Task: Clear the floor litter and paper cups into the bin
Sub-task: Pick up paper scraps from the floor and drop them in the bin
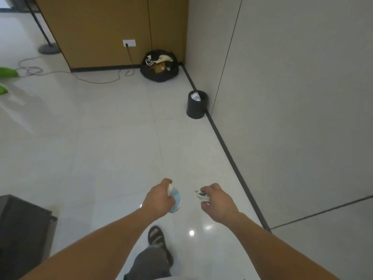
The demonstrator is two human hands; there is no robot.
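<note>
Head view, items as they stand:

- Left hand point(159, 199): back of hand up, fingers curled round a paper cup point(176, 200), pale blue and white. The cup sticks out on the side facing the other hand. It is carried above the floor point(101, 148).
- Right hand point(217, 203): level with the left and a little apart from it, fingers bent, pinching a small piece of crumpled white litter point(201, 196) at the fingertips. What the piece is cannot be told.
- Bin point(196, 106): small, black, round, upright on the floor. It is well ahead of the right hand, close against the dark skirting of the grey wall point(292, 98). White paper shows inside its rim.
- Black bag point(159, 66): farther ahead than the bin, in the corner where the brown panelling meets the grey wall. It is open and full of mixed rubbish.
- Cable point(96, 80): runs from a wall socket point(129, 43) down across the floor, far ahead of the left hand.
- Sandalled foot point(156, 236): below and between both hands, on the tiles.
- Dark cabinet point(22, 229): low, well outside the left hand.
</note>
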